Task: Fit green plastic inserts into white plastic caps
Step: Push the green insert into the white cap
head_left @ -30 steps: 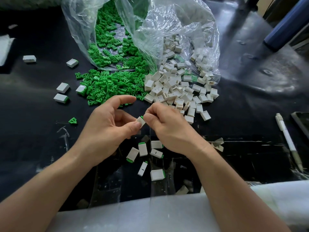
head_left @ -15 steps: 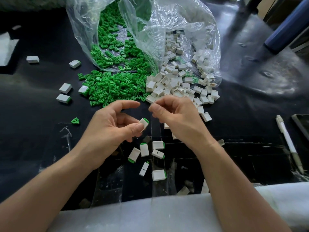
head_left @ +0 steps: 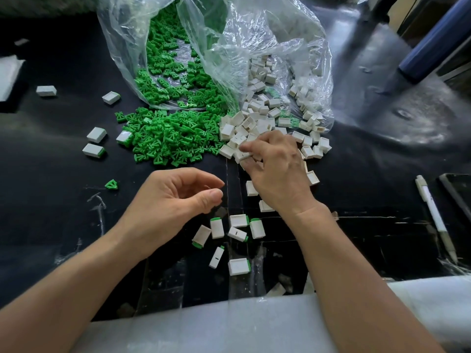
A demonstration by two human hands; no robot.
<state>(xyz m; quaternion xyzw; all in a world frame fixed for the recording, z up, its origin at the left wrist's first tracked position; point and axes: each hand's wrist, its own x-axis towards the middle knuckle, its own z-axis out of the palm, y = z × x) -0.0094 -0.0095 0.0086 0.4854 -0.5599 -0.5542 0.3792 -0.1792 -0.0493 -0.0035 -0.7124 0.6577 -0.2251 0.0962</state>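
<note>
- Closest to me on the bench, the finished caps lie loose with green showing at one end, just below both wrists.
- My left hand hovers above the bench with its fingers loosely curled and nothing between them.
- My right hand reaches further out and to the right. Its thumb and forefinger pinch one white cap at the near edge of the pile of white caps. The cap lies roughly crosswise to me; I cannot tell which end is open.
- The green inserts are heaped ahead of my left hand and slightly left, touching the cap pile's left side. I judge the idle left hand is nearer, so it should fetch the insert.
- Farthest off, the clear plastic bags spill both heaps toward me.
</note>
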